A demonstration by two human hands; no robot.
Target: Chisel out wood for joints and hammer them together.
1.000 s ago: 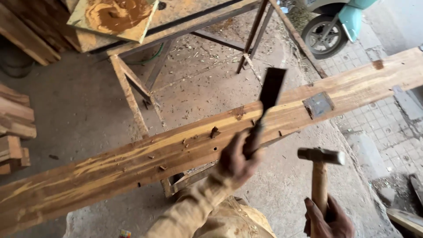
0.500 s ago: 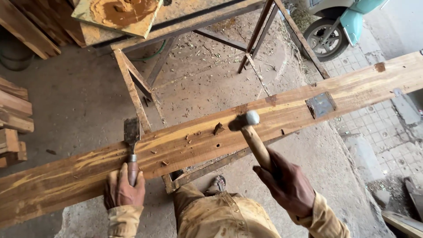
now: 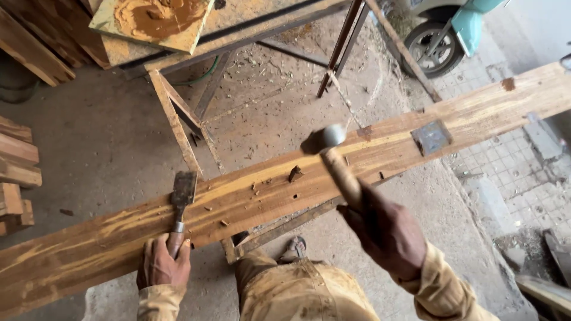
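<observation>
A long wooden plank (image 3: 416, 128) runs across the view from lower left to upper right, with small notches and chips near its middle. My left hand (image 3: 162, 265) grips the handle of a flat chisel (image 3: 182, 196), whose blade lies on the plank's near edge. My right hand (image 3: 383, 229) holds a wooden-handled hammer (image 3: 333, 156); its metal head hovers over the plank's middle, right of the notches. A grey metal plate (image 3: 432, 137) is set in the plank further right.
A metal-framed trestle (image 3: 178, 116) stands behind the plank, with a board smeared with orange paste (image 3: 153, 21) on top. Stacked timber (image 3: 15, 172) lies at the left. A scooter wheel (image 3: 433, 47) is at the upper right. Wood chips litter the concrete floor.
The chisel went from raised over the plank to resting on its left part. The hammer came up from low on the right to over the plank's middle.
</observation>
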